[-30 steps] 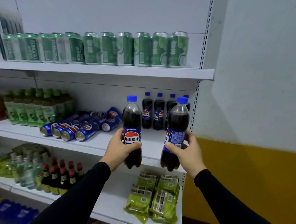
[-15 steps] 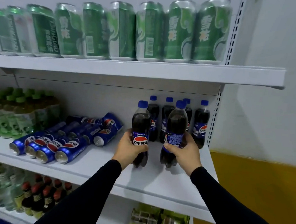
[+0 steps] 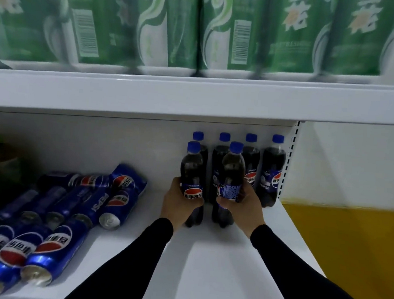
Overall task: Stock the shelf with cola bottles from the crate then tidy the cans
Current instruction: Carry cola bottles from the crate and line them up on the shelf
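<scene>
we have carried both cola bottles in from the shelf edge. now our left hand (image 3: 180, 203) grips one cola bottle (image 3: 192, 184) and our right hand (image 3: 243, 205) grips another (image 3: 229, 186), both standing upright, apparently on the white shelf (image 3: 219, 256), just in front of the back row of four bottles (image 3: 270, 175). blue cans (image 3: 70, 213) lie toppled to the left. we judge the bottles ready to release; the crate is out of view.
</scene>
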